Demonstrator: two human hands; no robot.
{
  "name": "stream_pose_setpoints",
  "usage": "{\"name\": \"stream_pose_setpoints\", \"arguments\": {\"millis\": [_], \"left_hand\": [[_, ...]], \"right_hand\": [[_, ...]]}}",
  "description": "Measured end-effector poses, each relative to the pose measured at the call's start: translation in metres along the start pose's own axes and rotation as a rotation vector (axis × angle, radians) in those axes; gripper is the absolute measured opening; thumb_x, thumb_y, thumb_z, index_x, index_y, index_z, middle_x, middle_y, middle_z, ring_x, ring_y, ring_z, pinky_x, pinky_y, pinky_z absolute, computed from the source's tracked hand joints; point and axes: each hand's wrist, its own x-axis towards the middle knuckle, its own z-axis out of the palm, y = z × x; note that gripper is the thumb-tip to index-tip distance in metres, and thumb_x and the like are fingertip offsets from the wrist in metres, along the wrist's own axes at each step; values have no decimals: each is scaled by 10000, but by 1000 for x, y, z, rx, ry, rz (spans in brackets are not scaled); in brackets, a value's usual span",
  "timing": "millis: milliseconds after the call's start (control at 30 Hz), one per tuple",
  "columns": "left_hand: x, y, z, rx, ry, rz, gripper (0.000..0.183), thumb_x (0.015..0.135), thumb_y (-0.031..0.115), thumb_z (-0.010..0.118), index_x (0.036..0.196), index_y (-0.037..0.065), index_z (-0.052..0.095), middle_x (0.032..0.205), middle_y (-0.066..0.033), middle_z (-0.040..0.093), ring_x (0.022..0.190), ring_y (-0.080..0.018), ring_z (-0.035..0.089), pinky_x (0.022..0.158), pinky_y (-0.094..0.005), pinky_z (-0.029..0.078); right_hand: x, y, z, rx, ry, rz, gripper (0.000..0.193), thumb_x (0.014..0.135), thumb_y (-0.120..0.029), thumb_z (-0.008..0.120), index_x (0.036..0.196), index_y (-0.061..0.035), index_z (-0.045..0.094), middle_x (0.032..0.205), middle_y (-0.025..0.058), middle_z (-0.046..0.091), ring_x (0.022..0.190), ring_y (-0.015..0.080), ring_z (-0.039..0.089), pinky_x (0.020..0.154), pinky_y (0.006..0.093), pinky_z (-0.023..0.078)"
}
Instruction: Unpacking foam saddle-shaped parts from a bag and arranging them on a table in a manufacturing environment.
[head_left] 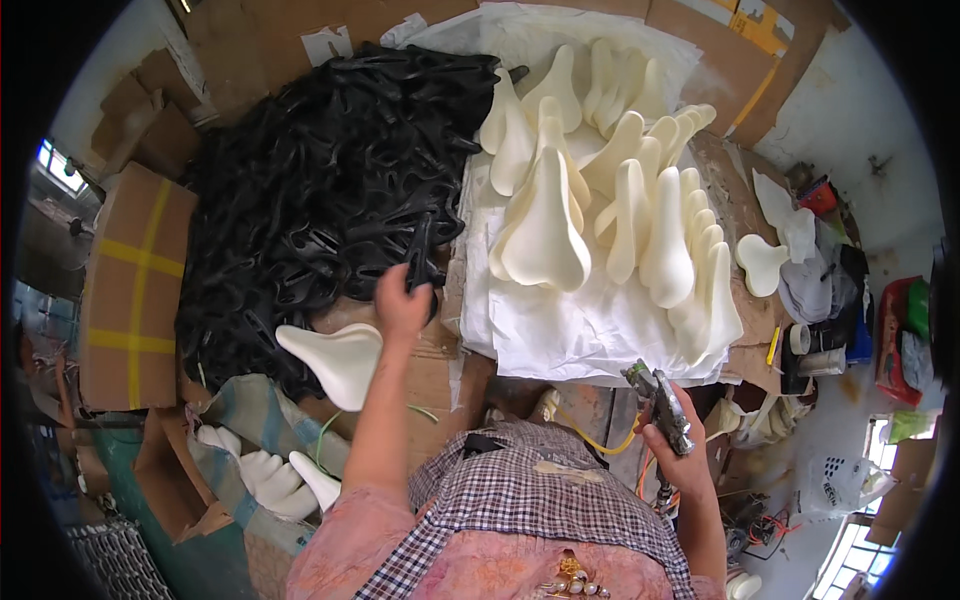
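Note:
My left hand reaches to the near edge of a big heap of black plastic bicycle saddle shells. Its fingers are closed round one black saddle shell, which partly hides them. Beside that forearm a cream foam saddle pad lies on the cardboard. At the right, my right hand grips a metal spray gun, stained and pointing away to the upper left, with a hose fitting below. Many cream saddle pads stand and lean in rows on white sheeting, right of the black heap.
A taped cardboard box borders the heap on the left. Below it, a woven sack holds more pale pads. A yellow hose runs near my apron. One pad lies at the far right beside a yellow cutter.

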Motion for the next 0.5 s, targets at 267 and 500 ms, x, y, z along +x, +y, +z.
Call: {"name": "stream_pose_setpoints", "arguments": {"millis": [267,500], "left_hand": [[22,93,155,86,-368,-76,540,725,137,662,1211,41,446,1098,-193,545,1010,-333,558,851,-404,457],[19,115,164,107,-348,-87,397,709,106,670,1062,57,494,1099,-167,521,990,-347,552,823,-422,455]], "right_hand": [[-1,-29,0,-111,50,35,504,804,-69,641,1259,0,436,956,60,583,831,112,555,759,244,446],[8,-75,4,72,323,-216,528,808,-59,608,1277,44,388,860,76,593,748,127,573,695,268,473]]}}
